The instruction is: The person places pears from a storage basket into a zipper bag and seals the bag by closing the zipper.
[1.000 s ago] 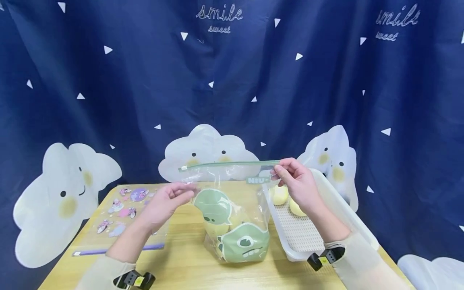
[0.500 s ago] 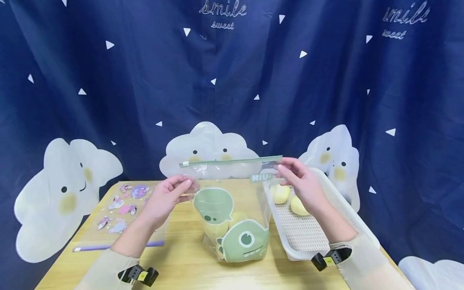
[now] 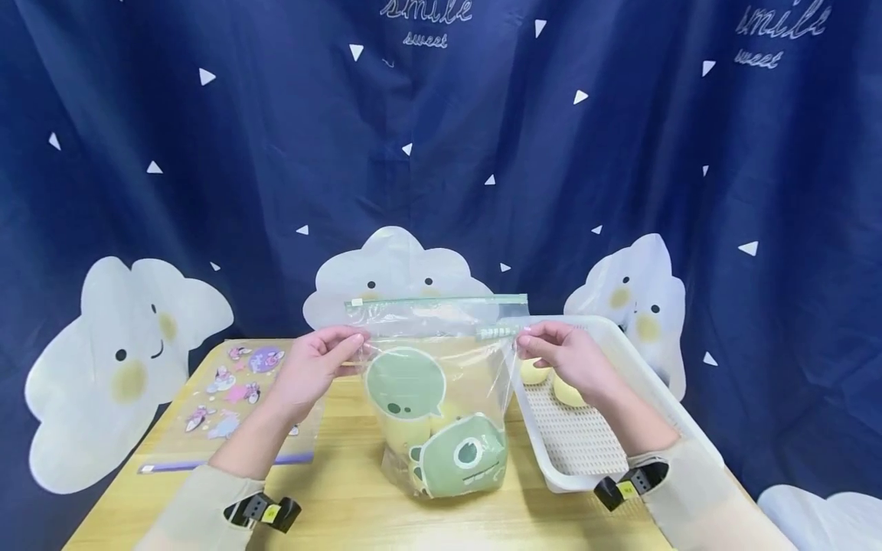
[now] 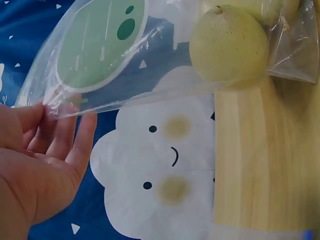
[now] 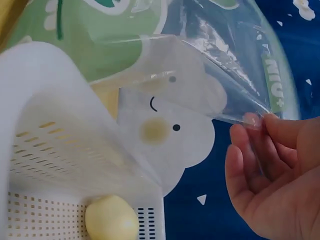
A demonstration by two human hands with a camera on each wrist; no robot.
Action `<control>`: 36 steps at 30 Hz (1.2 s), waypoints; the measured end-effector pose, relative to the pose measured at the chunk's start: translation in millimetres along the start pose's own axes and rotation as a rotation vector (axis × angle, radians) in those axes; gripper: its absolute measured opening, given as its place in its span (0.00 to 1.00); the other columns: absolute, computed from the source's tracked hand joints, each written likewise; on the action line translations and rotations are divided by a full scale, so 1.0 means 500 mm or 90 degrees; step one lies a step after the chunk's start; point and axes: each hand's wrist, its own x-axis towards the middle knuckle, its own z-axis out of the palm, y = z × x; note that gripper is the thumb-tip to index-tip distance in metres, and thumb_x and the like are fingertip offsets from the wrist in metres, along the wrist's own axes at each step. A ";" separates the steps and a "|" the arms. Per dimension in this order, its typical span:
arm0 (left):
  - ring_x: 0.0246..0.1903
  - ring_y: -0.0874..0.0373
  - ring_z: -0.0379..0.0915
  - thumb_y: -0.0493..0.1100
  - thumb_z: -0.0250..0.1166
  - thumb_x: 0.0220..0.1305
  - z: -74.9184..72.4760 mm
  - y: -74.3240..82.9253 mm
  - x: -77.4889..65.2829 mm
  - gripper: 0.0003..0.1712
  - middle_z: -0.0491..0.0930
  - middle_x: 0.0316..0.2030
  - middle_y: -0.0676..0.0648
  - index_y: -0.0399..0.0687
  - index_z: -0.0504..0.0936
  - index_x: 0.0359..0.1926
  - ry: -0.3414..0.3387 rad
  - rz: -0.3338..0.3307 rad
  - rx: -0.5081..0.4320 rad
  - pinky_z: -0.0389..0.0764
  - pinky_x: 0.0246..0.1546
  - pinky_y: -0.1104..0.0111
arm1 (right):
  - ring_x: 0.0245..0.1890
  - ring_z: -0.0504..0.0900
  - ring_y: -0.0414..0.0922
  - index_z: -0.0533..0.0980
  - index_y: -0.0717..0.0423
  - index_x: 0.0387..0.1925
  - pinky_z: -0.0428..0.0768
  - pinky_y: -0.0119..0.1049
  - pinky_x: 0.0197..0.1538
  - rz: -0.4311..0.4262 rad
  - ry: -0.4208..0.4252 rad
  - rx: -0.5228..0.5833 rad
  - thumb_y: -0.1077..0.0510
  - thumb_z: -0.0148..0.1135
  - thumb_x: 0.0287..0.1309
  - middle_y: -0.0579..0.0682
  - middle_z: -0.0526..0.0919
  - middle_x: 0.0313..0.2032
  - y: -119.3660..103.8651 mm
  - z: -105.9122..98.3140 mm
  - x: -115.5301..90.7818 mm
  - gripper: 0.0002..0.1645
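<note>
Clear plastic zip bag with green monster print [image 3: 441, 398], mid-frame, pinched both sides.
Left hand [image 3: 313, 370] and right hand [image 3: 570, 358] grip its upper side edges; round pale-yellow fruit [image 4: 229, 47] inside (more in white perforated plastic basket [image 3: 575, 483], frame right).

The person's left hand [image 4: 45, 170] pinched the edge of a clear plastic bag [image 4: 167, 47] printed with a green shape [image 4: 97, 47]. Inside sat a speckled yellow-green fruit [image 4: 229, 50], a second fruit [image 4: 280, 9] partly cut off by the frame. Beyond showed wood-grain tabletop [image 4: 262, 165] and blue cloth [image 4: 22, 52] bearing a smiling white cloud [image 4: 130, 160].
</note>
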 end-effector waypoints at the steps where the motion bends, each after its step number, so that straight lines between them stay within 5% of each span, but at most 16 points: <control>1: 0.46 0.65 0.89 0.46 0.64 0.83 -0.001 0.003 0.007 0.21 0.93 0.46 0.51 0.31 0.85 0.62 0.010 0.001 0.009 0.93 0.52 0.66 | 0.44 0.86 0.38 0.84 0.68 0.53 0.88 0.35 0.50 0.001 0.014 -0.004 0.58 0.65 0.79 0.43 0.90 0.38 -0.004 -0.002 0.005 0.15; 13: 0.46 0.72 0.87 0.48 0.65 0.83 -0.010 0.057 0.137 0.23 0.91 0.38 0.65 0.33 0.84 0.64 0.083 0.016 -0.010 0.89 0.54 0.74 | 0.41 0.87 0.33 0.83 0.66 0.59 0.88 0.31 0.47 0.012 0.103 0.042 0.57 0.65 0.80 0.39 0.92 0.39 -0.046 -0.011 0.114 0.17; 21: 0.44 0.70 0.82 0.49 0.64 0.83 -0.007 0.029 0.222 0.23 0.90 0.39 0.64 0.37 0.84 0.66 0.120 -0.038 -0.024 0.86 0.54 0.75 | 0.46 0.87 0.41 0.84 0.63 0.58 0.85 0.33 0.50 0.029 0.148 0.028 0.55 0.64 0.80 0.50 0.91 0.45 -0.028 0.009 0.201 0.17; 26: 0.47 0.64 0.81 0.48 0.63 0.84 -0.002 0.008 0.238 0.23 0.91 0.47 0.54 0.39 0.83 0.68 0.126 -0.087 -0.019 0.85 0.63 0.63 | 0.53 0.88 0.50 0.84 0.62 0.59 0.87 0.42 0.56 0.062 0.147 0.032 0.55 0.63 0.81 0.56 0.90 0.50 -0.003 0.033 0.224 0.16; 31: 0.66 0.50 0.79 0.46 0.59 0.86 -0.002 -0.006 0.239 0.24 0.81 0.70 0.39 0.40 0.80 0.73 0.115 -0.096 -0.028 0.78 0.76 0.51 | 0.59 0.87 0.56 0.83 0.62 0.59 0.87 0.41 0.55 0.075 0.140 0.034 0.55 0.62 0.82 0.62 0.88 0.55 0.015 0.049 0.237 0.16; 36: 0.77 0.41 0.70 0.43 0.58 0.84 -0.004 -0.017 0.240 0.28 0.72 0.77 0.35 0.37 0.73 0.78 0.073 -0.120 -0.045 0.72 0.81 0.50 | 0.63 0.85 0.58 0.80 0.63 0.65 0.86 0.49 0.65 0.098 0.104 0.034 0.56 0.58 0.83 0.64 0.84 0.65 0.024 0.056 0.241 0.20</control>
